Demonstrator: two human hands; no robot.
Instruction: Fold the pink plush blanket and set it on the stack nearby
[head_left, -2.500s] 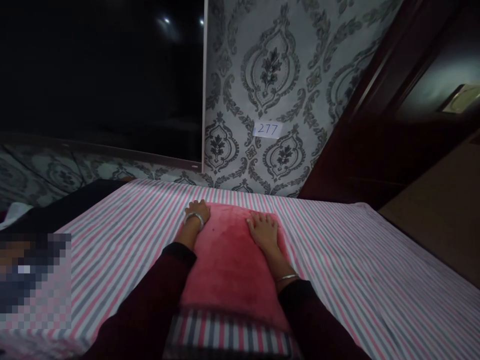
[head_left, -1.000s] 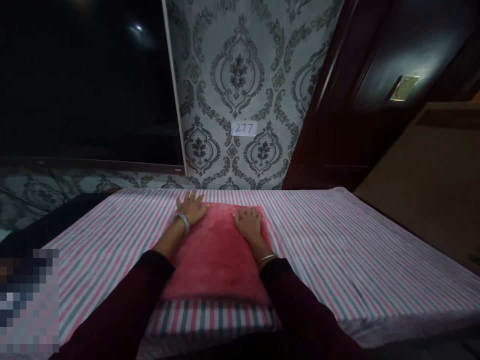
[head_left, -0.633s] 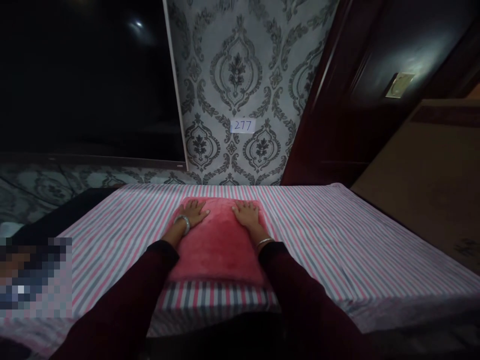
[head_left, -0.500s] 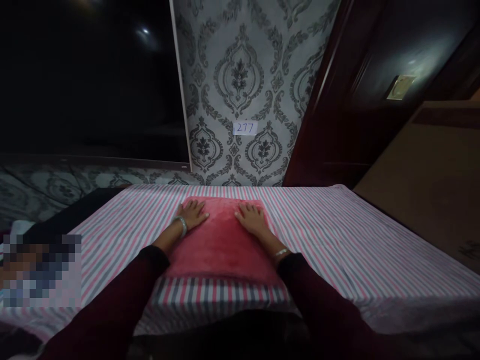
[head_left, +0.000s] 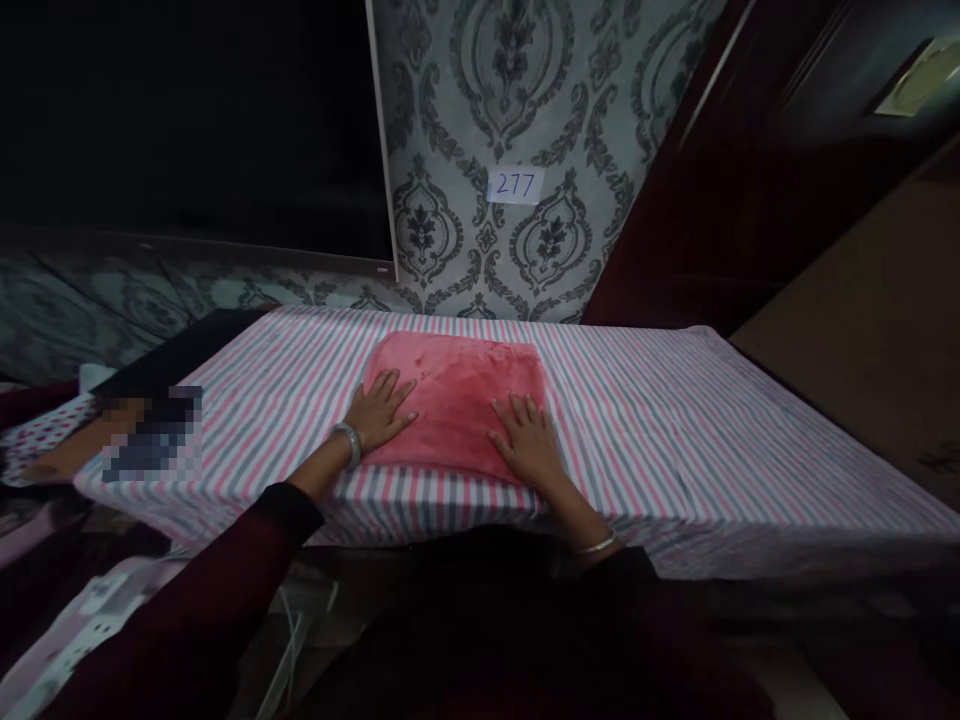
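A red, plush-looking square of fabric (head_left: 457,385) lies flat near the front edge of the table; whether it is a folded cloth or a thin cushion cover I cannot tell. On its left side rests my left hand (head_left: 379,412), palm down with fingers spread. My right hand (head_left: 529,440) lies on its right side in the same way, fingers apart. Neither hand grasps anything. Small creases and darker patches mark the fabric's upper part. Underneath is a pink, grey and white striped tablecloth (head_left: 637,420).
Behind the table are a patterned wall with a paper label reading 277 (head_left: 515,185) and a large dark screen (head_left: 187,130). A brown cardboard box (head_left: 862,330) stands along the right side. Another person's arm (head_left: 82,440), partly pixelated, reaches in at the left.
Both hands have slid from the far part of the red fabric toward its near edge, staying flat on it. The camera view has tilted down.
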